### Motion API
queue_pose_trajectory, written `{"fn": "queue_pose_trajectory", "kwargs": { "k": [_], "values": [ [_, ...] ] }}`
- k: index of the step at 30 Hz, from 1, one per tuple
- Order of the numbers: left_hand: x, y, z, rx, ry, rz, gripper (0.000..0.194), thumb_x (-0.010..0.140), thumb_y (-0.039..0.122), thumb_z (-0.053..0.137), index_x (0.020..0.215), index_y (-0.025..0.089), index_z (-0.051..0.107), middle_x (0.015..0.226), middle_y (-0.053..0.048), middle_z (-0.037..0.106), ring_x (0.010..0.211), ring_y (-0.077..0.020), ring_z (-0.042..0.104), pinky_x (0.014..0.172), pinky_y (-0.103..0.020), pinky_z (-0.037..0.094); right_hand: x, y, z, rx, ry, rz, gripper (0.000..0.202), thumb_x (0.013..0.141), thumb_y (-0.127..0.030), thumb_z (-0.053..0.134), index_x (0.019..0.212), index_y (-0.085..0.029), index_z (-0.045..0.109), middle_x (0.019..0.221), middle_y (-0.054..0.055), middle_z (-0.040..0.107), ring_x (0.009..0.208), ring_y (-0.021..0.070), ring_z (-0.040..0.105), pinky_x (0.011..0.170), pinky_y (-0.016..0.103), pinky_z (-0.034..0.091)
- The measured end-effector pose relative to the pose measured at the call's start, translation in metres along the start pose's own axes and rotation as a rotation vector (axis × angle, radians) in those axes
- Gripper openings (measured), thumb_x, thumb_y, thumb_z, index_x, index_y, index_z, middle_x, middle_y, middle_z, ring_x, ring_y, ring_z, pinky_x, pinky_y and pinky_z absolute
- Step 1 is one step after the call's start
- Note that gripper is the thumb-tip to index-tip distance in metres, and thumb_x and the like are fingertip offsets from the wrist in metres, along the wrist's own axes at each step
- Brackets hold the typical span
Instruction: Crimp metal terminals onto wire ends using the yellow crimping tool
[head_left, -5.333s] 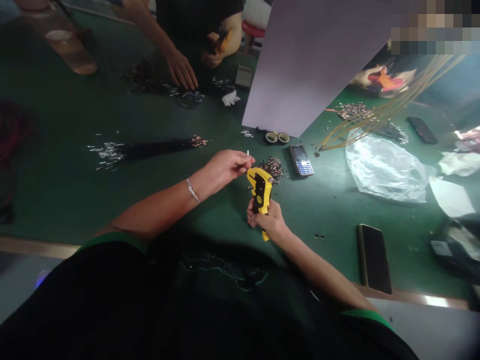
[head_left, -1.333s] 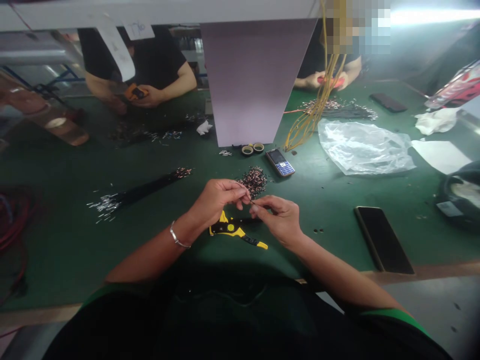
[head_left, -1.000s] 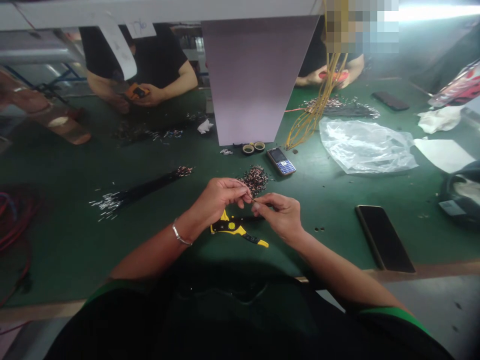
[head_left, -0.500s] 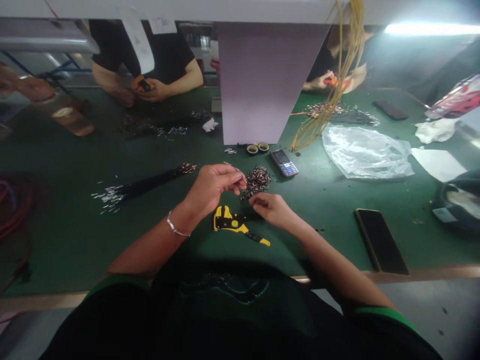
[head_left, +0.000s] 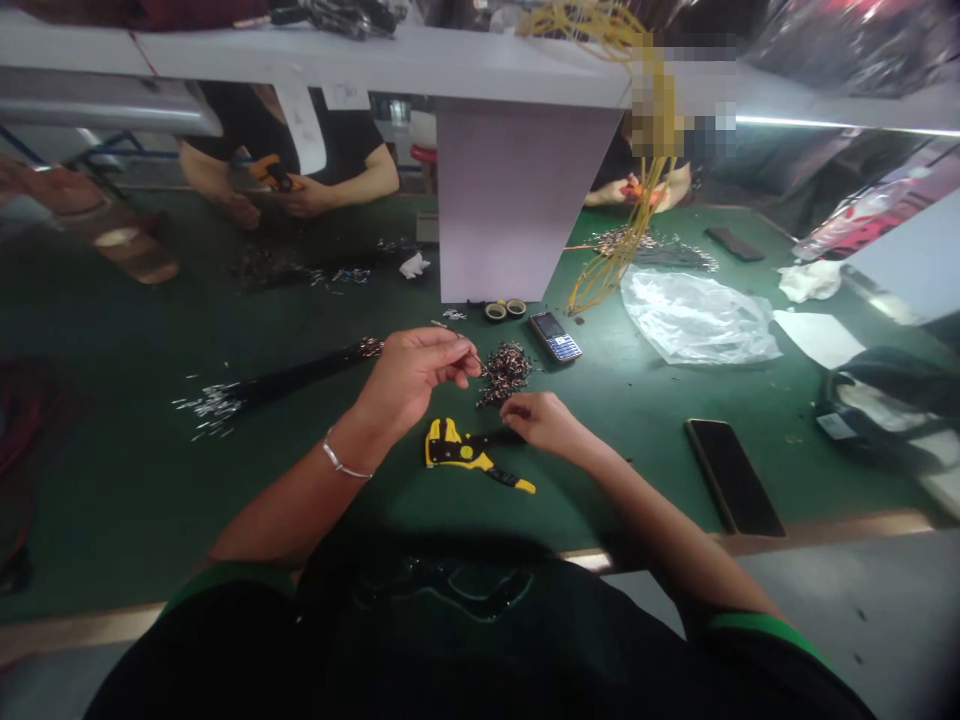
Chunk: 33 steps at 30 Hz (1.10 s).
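My left hand pinches a thin dark wire; its pale tip sticks out beyond the knuckles, while much of its length is hidden by the fingers. Just right of it is a heap of small dark and coppery pieces, too fine to name surely. My right hand has its fingers closed at the heap's near edge; what they hold, if anything, I cannot make out. Between my forearms lies a yellow and black wire stripper. A bundle of black wires with silvery ends lies to the left.
Beyond the heap are a keypad phone and two small tape rolls. A smartphone lies at right, a clear plastic bag further back. Yellow wires hang beside an upright panel. Two people work across the green table.
The camera view has tilted up and turned slightly, showing more of the shelf above. Both my hands stay near the heap, with my left hand still pinching the wire.
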<state>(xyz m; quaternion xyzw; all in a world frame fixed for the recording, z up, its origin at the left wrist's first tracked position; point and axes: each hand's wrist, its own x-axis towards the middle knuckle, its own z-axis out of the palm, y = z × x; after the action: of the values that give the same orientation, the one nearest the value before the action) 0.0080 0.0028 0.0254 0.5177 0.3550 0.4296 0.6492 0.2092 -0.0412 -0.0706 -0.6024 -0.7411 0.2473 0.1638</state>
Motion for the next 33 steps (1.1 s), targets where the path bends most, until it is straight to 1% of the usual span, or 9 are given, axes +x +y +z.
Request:
{"fn": "queue_pose_trajectory", "kwargs": {
  "k": [5,11,15,19,23,25,28,30,33],
  "values": [
    [-0.007,0.011,-0.003,-0.016,0.010,0.053,0.009,0.075,0.019,0.064,0.069,0.014,0.068,0.072,-0.007,0.065,0.068,-0.0151,0.063,0.058,-0.027,0.046,-0.016,-0.011,0.001,-0.118,0.015,-0.074,0.017,0.077,-0.016,0.055,0.086,-0.019,0.069,0.078,0.003,0.069,0.069,0.0160,0.061,0.066,0.025,0.042],
    [-0.017,0.023,-0.006,-0.060,-0.021,0.107,0.008,0.076,0.019,0.064,0.071,0.013,0.068,0.072,-0.007,0.065,0.067,-0.0140,0.062,0.059,-0.027,0.047,-0.042,-0.024,0.015,-0.183,0.046,-0.187,0.023,0.087,-0.034,0.055,0.099,-0.017,0.064,0.093,0.009,0.068,0.091,0.0222,0.060,0.082,0.033,0.044],
    [-0.020,0.032,-0.007,-0.052,-0.012,0.129,0.009,0.077,0.020,0.063,0.073,0.014,0.067,0.073,-0.007,0.065,0.068,-0.0139,0.063,0.061,-0.027,0.047,-0.031,-0.024,0.015,-0.229,0.053,-0.184,0.026,0.091,-0.035,0.051,0.101,-0.014,0.062,0.100,0.012,0.065,0.096,0.0233,0.058,0.088,0.036,0.043],
    [-0.023,0.042,-0.016,-0.055,-0.021,0.156,0.008,0.076,0.020,0.064,0.073,0.014,0.067,0.073,-0.007,0.066,0.068,-0.0141,0.063,0.061,-0.028,0.047,-0.022,-0.029,0.010,-0.238,0.136,-0.074,0.027,0.093,-0.032,0.049,0.107,-0.013,0.060,0.104,0.015,0.065,0.099,0.0247,0.058,0.089,0.039,0.043],
    [-0.032,0.041,-0.031,-0.051,0.008,0.106,0.006,0.072,0.018,0.067,0.070,0.013,0.067,0.070,-0.007,0.066,0.065,-0.0136,0.062,0.058,-0.026,0.046,-0.047,-0.045,0.021,-0.162,0.089,-0.145,0.035,0.088,-0.037,0.056,0.112,-0.012,0.059,0.108,0.016,0.065,0.103,0.0270,0.060,0.090,0.040,0.046],
    [-0.036,0.035,-0.041,-0.043,-0.016,0.038,0.007,0.070,0.018,0.068,0.068,0.011,0.067,0.070,-0.007,0.066,0.064,-0.0140,0.062,0.056,-0.025,0.046,-0.063,-0.057,0.025,-0.103,0.100,-0.192,0.044,0.083,-0.039,0.061,0.118,-0.013,0.056,0.121,0.017,0.060,0.115,0.0297,0.054,0.099,0.044,0.043],
    [-0.041,0.020,-0.056,-0.036,-0.088,-0.092,0.010,0.068,0.019,0.070,0.067,0.009,0.067,0.065,-0.008,0.066,0.061,-0.0142,0.062,0.054,-0.024,0.045,-0.086,-0.078,0.010,0.044,0.138,-0.105,0.044,0.081,-0.035,0.062,0.121,-0.017,0.055,0.124,0.015,0.060,0.117,0.0293,0.055,0.100,0.046,0.043],
    [-0.045,0.008,-0.067,-0.043,-0.096,-0.146,0.011,0.067,0.019,0.071,0.068,0.008,0.067,0.064,-0.008,0.066,0.058,-0.0133,0.062,0.053,-0.023,0.045,-0.107,-0.091,-0.010,0.180,0.016,-0.122,0.035,0.084,-0.036,0.060,0.117,-0.025,0.059,0.118,0.009,0.064,0.107,0.0265,0.061,0.094,0.044,0.049],
    [-0.055,-0.008,-0.081,-0.056,-0.082,-0.253,0.014,0.065,0.020,0.073,0.066,0.007,0.067,0.062,-0.009,0.066,0.055,-0.0136,0.062,0.052,-0.024,0.046,-0.153,-0.095,-0.035,0.242,-0.252,-0.311,0.032,0.083,-0.037,0.065,0.114,-0.036,0.060,0.115,0.004,0.065,0.107,0.0260,0.062,0.090,0.040,0.052]
  ]
}}
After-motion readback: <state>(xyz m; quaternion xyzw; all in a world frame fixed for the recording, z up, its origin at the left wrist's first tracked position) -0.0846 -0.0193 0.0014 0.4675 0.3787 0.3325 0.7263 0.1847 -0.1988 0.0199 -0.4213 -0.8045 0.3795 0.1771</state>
